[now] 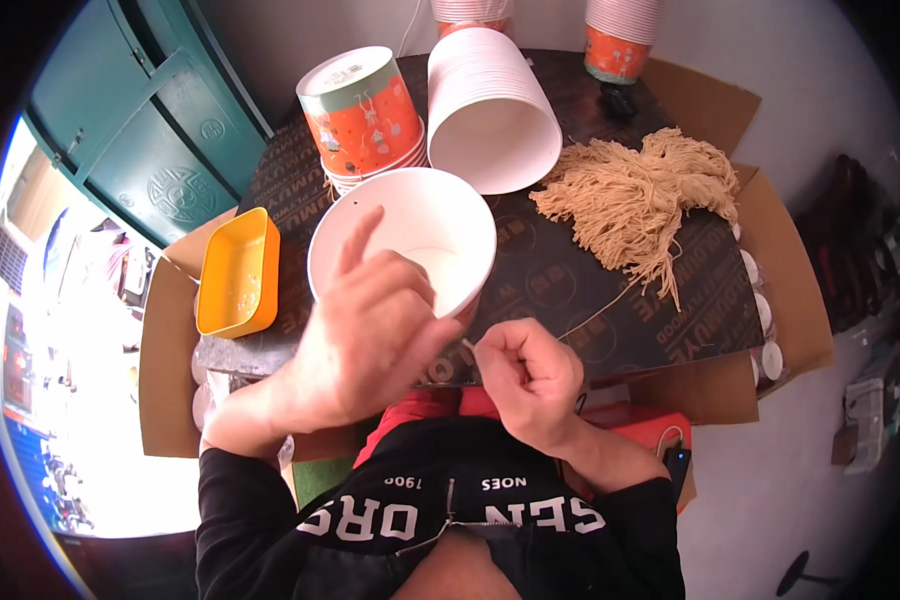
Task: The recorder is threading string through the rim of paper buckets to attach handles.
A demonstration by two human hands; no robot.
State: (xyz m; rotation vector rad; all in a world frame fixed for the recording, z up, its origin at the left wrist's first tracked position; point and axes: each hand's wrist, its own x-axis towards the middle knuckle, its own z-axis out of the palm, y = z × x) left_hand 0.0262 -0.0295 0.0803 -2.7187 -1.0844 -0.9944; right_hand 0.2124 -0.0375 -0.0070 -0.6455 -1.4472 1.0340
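A white paper bucket (402,215), its mouth toward me, stands at the table's near side with a small hole near its rim. In front of it, my left hand (365,330) has the index finger raised and the thumb stretched out, the other fingers loosely bent; I see nothing held in it. Close by on the right, my right hand (530,380) pinches a thin beige string (600,313), whose short end pokes out past the fingertips. That string runs back to a heap of beige strings (640,200) lying on the right of the table.
The dark table (540,250) carries a yellow tray (240,275) at left, an upturned stack of orange and green buckets (358,115) and a lying stack of white buckets (495,110). More stacked buckets (620,40) stand behind. Cardboard (790,290) flanks the table.
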